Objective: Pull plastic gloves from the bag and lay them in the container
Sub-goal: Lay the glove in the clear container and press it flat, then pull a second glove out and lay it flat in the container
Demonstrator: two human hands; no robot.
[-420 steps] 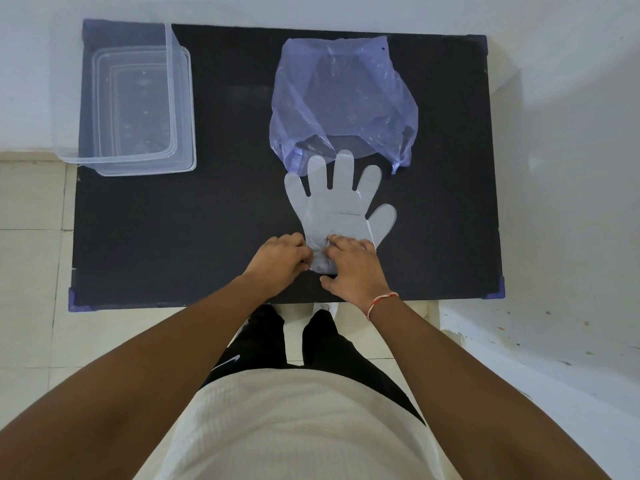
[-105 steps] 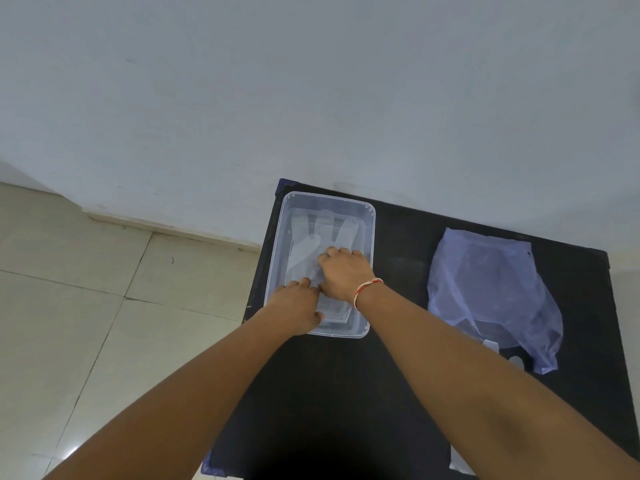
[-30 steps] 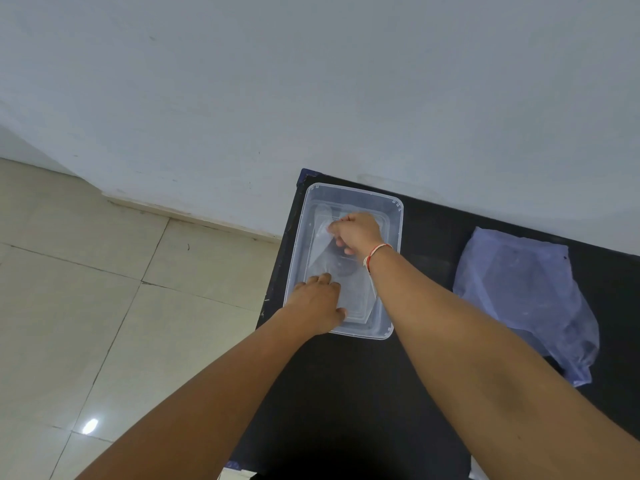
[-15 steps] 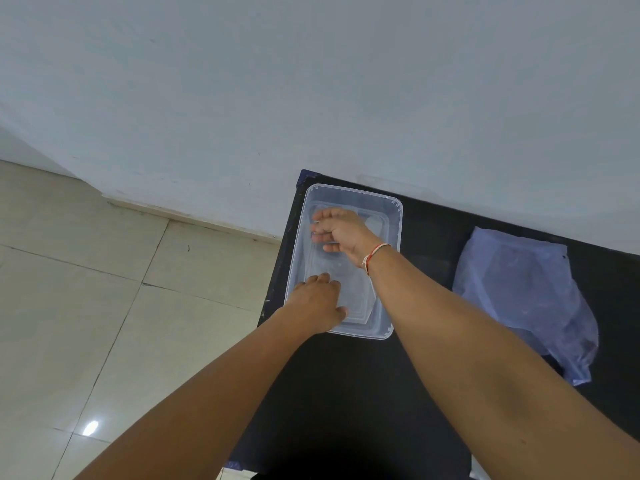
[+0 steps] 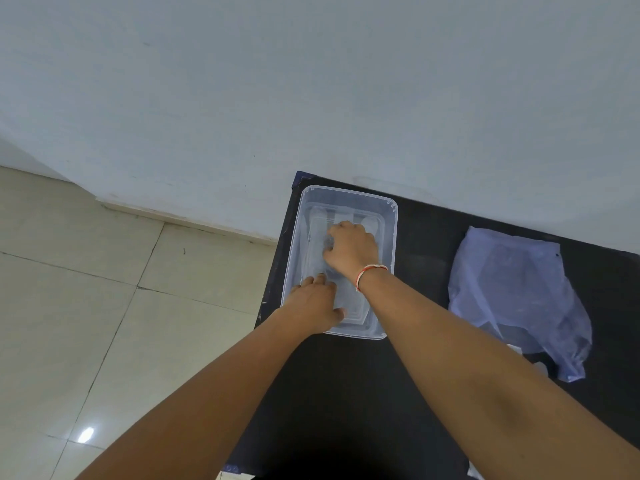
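A clear plastic container (image 5: pixel 390 237) stands at the far left corner of the black table (image 5: pixel 346 393). A clear plastic glove (image 5: pixel 341 216) lies inside it, its fingers pointing to the far wall. My right hand (image 5: pixel 351 249) is down in the middle of the container, fingers curled onto the glove. At the container's near end my left hand (image 5: pixel 313 304) lies flat on the glove's cuff, fingers stretched out. The blue translucent bag (image 5: pixel 516 292) lies to the right, apart from both hands, with pale glove tips (image 5: pixel 538 367) showing at its mouth.
A white wall runs right behind the table's far edge. The table's left edge drops to a beige tiled floor (image 5: pixel 86 306). Bare black tabletop lies between the container and the bag and in front of both.
My right hand has slid from the container's far end back toward its middle, pressing down on the glove. My left hand has stayed at the near end.
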